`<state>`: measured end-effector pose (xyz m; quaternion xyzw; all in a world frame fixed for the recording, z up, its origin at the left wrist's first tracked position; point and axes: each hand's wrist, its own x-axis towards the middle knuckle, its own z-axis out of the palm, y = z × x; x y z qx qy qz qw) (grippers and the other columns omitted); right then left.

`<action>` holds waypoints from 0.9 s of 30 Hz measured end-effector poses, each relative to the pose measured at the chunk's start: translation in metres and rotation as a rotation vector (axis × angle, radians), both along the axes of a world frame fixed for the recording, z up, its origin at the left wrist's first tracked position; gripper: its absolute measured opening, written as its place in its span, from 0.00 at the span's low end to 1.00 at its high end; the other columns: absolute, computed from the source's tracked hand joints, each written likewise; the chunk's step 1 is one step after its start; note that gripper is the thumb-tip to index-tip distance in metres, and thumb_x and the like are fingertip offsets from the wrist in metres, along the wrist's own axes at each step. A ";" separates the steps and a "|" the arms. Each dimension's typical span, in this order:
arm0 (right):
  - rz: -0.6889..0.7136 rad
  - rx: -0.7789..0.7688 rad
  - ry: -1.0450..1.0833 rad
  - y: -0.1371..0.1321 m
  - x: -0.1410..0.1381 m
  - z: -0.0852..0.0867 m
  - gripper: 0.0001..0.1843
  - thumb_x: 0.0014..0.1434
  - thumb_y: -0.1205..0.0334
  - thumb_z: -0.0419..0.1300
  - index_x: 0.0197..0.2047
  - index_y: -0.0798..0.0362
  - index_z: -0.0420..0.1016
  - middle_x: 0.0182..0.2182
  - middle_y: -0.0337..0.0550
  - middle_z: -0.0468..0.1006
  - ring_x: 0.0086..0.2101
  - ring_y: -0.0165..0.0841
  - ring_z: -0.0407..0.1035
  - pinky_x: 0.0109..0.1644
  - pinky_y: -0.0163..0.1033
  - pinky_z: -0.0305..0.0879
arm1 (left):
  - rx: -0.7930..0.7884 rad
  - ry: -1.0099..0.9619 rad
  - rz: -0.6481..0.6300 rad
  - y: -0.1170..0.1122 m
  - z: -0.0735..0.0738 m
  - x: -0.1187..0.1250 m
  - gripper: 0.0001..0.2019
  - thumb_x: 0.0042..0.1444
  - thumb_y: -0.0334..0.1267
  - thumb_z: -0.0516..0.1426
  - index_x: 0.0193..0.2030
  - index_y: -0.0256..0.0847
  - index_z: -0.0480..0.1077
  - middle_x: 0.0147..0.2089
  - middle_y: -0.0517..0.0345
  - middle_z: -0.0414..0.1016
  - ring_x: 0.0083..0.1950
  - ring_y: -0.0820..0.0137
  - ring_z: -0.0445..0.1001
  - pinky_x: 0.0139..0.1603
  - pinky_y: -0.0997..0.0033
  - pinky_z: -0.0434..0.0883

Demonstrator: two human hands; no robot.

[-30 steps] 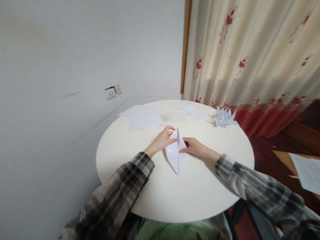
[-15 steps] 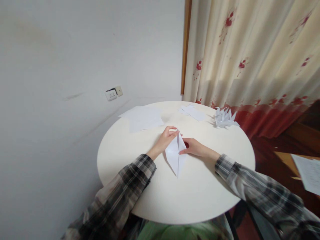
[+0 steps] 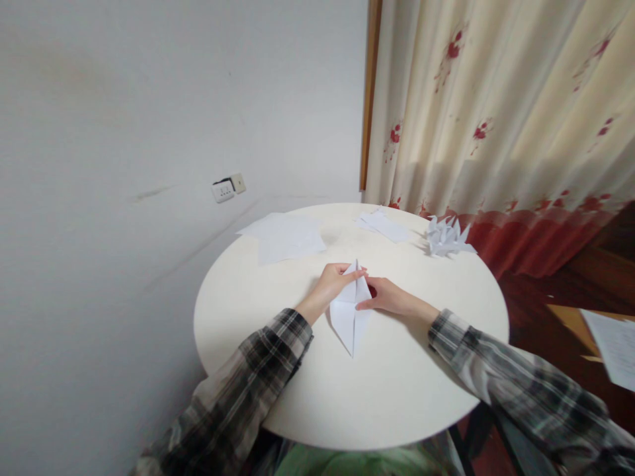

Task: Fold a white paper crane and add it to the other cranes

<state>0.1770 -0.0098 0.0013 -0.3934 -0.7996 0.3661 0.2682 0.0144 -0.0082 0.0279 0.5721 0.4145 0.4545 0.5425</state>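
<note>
A folded sheet of white paper (image 3: 343,319), shaped like a long diamond with a slit down its lower half, is between my hands over the table. My left hand (image 3: 336,283) grips its upper left part, the thumb lying across the front near the top point and the other fingers partly hidden behind. On the right edge, my right hand (image 3: 387,295) pinches the paper at mid-height, with the thumb in front and the fingertips out of sight behind it. The lower tip points toward me.
The round white table (image 3: 317,410) bears large paper sheets (image 3: 290,238) at the back left, smaller paper pieces (image 3: 384,226) at the back, and a cluster of pointed folded paper figures (image 3: 446,238) at the back right. A wall socket (image 3: 223,192) and a curtain (image 3: 476,99) lie beyond.
My left thumb has moved right and slightly down across the upper part of the paper, and its top point now stands above the thumb. My right hand keeps its hold.
</note>
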 end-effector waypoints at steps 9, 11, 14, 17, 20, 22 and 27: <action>-0.032 0.021 -0.071 0.000 0.000 0.000 0.20 0.44 0.57 0.65 0.39 0.57 0.70 0.34 0.43 0.75 0.33 0.36 0.67 0.37 0.38 0.62 | 0.013 -0.085 -0.040 -0.005 0.006 0.004 0.15 0.40 0.44 0.65 0.31 0.34 0.76 0.37 0.49 0.78 0.37 0.65 0.74 0.38 0.70 0.69; -0.011 0.021 -0.051 0.001 0.000 -0.002 0.20 0.45 0.56 0.65 0.40 0.57 0.70 0.33 0.43 0.75 0.32 0.35 0.67 0.36 0.37 0.62 | 0.017 -0.129 -0.045 -0.005 0.008 0.004 0.15 0.40 0.44 0.65 0.31 0.34 0.76 0.39 0.48 0.78 0.39 0.65 0.74 0.41 0.68 0.69; 0.022 0.001 -0.022 0.002 0.001 -0.005 0.20 0.45 0.56 0.65 0.42 0.56 0.70 0.33 0.41 0.75 0.32 0.34 0.67 0.36 0.36 0.61 | 0.023 -0.160 -0.034 -0.005 0.009 0.003 0.15 0.40 0.44 0.66 0.32 0.34 0.76 0.38 0.49 0.78 0.39 0.64 0.75 0.43 0.67 0.69; 0.017 -0.009 -0.018 0.002 0.001 -0.006 0.20 0.45 0.57 0.65 0.41 0.57 0.70 0.32 0.41 0.74 0.31 0.33 0.66 0.36 0.36 0.61 | 0.026 -0.165 -0.022 -0.005 0.010 0.003 0.16 0.39 0.44 0.66 0.32 0.33 0.76 0.36 0.49 0.78 0.38 0.65 0.75 0.42 0.66 0.69; 0.012 -0.004 -0.017 0.002 0.001 -0.005 0.19 0.45 0.57 0.65 0.40 0.57 0.70 0.31 0.40 0.73 0.30 0.32 0.65 0.35 0.35 0.61 | 0.030 -0.159 -0.010 -0.005 0.010 0.003 0.16 0.40 0.44 0.66 0.31 0.33 0.75 0.35 0.49 0.78 0.37 0.65 0.75 0.42 0.67 0.70; 0.010 0.005 -0.028 0.002 0.001 -0.004 0.19 0.45 0.57 0.65 0.39 0.57 0.70 0.31 0.40 0.73 0.30 0.32 0.65 0.34 0.35 0.61 | 0.031 -0.154 0.000 -0.006 0.010 0.003 0.16 0.40 0.45 0.65 0.31 0.33 0.75 0.35 0.49 0.78 0.37 0.64 0.75 0.41 0.67 0.70; 0.010 0.019 -0.041 0.001 0.001 -0.002 0.21 0.44 0.57 0.65 0.41 0.57 0.70 0.32 0.40 0.73 0.30 0.32 0.65 0.35 0.35 0.61 | 0.036 -0.162 0.000 -0.004 0.009 0.004 0.15 0.40 0.45 0.65 0.30 0.34 0.75 0.35 0.50 0.78 0.36 0.65 0.75 0.40 0.67 0.70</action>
